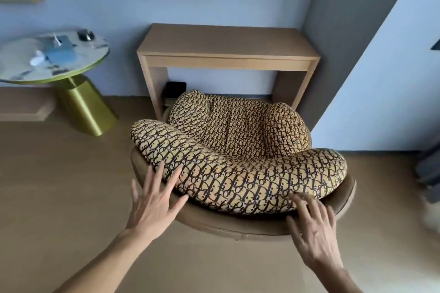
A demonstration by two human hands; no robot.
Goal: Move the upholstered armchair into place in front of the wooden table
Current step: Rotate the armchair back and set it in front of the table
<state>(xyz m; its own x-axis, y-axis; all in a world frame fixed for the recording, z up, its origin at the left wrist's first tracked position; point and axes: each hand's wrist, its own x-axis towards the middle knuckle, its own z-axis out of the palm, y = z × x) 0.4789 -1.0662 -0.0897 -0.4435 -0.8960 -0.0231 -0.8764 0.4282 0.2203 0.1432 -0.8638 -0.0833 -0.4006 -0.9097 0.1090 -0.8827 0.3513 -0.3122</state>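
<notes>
The armchair (238, 150) has yellow-and-black patterned cushions on a curved brown shell and stands just before the wooden table (226, 47), its front tucked toward the table's opening. The chair's back faces me. My left hand (154, 202) is spread open, fingertips at the left rear of the padded back roll. At the right rear, my right hand (312, 223) has its fingers apart over the shell's rim and the roll. Neither hand is closed around anything.
A round marble-topped side table (78, 71) on a gold cone base stands at the left, with small objects on it. A blue wall runs behind; a grey wall corner (345, 54) juts in on the right. A dark object (175, 89) lies under the wooden table.
</notes>
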